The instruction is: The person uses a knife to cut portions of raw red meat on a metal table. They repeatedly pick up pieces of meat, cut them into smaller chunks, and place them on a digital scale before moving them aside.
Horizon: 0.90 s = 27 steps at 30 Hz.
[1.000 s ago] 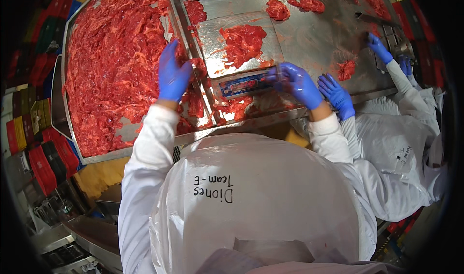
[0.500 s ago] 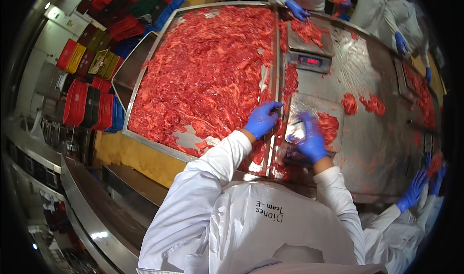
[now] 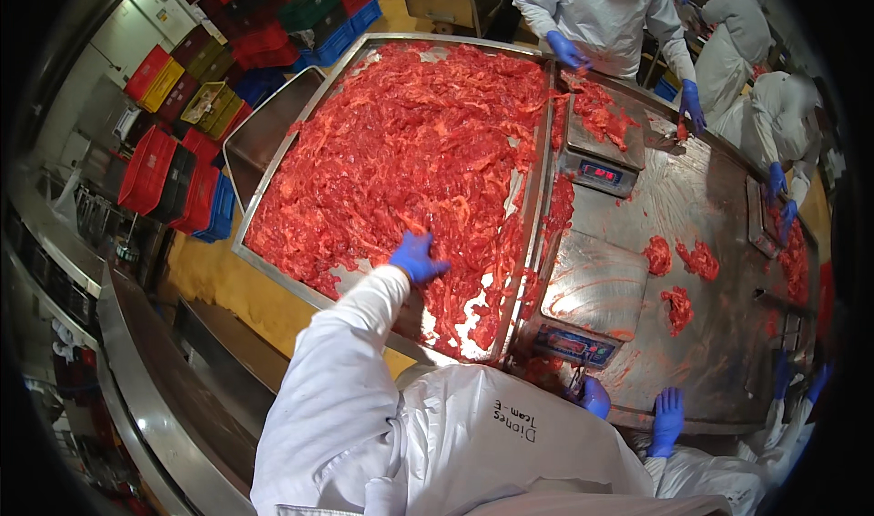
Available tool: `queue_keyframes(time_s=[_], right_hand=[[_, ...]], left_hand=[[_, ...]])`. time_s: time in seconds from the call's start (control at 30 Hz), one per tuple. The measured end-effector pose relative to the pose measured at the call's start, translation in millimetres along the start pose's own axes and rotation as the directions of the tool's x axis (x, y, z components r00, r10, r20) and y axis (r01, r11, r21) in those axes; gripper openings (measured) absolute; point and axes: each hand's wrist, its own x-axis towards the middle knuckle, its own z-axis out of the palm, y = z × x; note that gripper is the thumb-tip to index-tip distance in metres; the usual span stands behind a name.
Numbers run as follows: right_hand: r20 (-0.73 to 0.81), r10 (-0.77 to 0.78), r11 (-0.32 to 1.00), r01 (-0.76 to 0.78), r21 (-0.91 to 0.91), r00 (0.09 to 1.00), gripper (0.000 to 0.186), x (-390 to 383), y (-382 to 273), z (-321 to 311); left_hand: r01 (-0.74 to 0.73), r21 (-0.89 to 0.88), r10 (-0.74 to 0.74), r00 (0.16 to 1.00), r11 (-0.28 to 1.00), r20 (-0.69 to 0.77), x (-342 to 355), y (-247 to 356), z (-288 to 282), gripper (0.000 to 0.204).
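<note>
My left hand (image 3: 417, 257), in a blue glove, reaches into the lower middle of a broad mass of red meat (image 3: 391, 152) in a steel tray (image 3: 265, 268), fingers spread. At the table's front edge, my right hand (image 3: 592, 396), also gloved, is curled just below the near scale (image 3: 574, 343), partly hidden by my apron; what it holds is unclear. That scale's steel platform (image 3: 594, 284) carries only red smears. Small meat pieces (image 3: 676, 308) lie to its right on the steel table (image 3: 692, 379).
A far scale (image 3: 596, 174) bears meat. Co-workers in white stand behind (image 3: 601, 15) and at the right (image 3: 774, 124); another's gloved hand (image 3: 667, 418) rests beside me at the front edge. Stacked crates (image 3: 164, 174) and an empty steel bin (image 3: 258, 129) are on the left.
The meat that was on the near scale is off it. My left hand has moved left into the tray; my right hand has dropped from the platform to the front edge. The view has shifted.
</note>
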Motion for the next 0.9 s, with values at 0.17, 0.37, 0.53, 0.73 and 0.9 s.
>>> queue_keyframes(time_s=[0.17, 0.37, 0.53, 0.73, 0.9], right_hand=[[-0.038, -0.141, 0.987, 0.138, -0.083, 0.989, 0.038, -3, 26, 24], [0.024, -0.096, 0.99, 0.098, -0.098, 0.995, 0.043, 2, -16, 1], [-0.002, -0.104, 0.988, 0.103, -0.112, 0.995, 0.042, -2, -15, 1], [-0.004, -0.121, 0.979, 0.119, -0.164, 0.993, 0.042, -3, -22, 0], [-0.046, -0.219, 0.964, 0.209, -0.164, 0.975, 0.034, -3, -10, 9]], left_hand=[[-0.185, -0.007, 0.183, 0.964, 0.983, 0.191, -66, 30, 50, 0.051], [-0.561, 0.115, 0.408, 0.713, 0.82, 0.57, -106, 55, 107, 0.039], [-0.547, 0.025, 0.533, 0.823, 0.836, 0.195, -85, 87, 56, 0.042], [-0.668, 0.006, 0.661, 0.738, 0.744, 0.133, -105, 98, 104, 0.032], [-0.729, -0.062, 0.723, 0.659, 0.682, 0.208, -74, 144, 18, 0.011]])
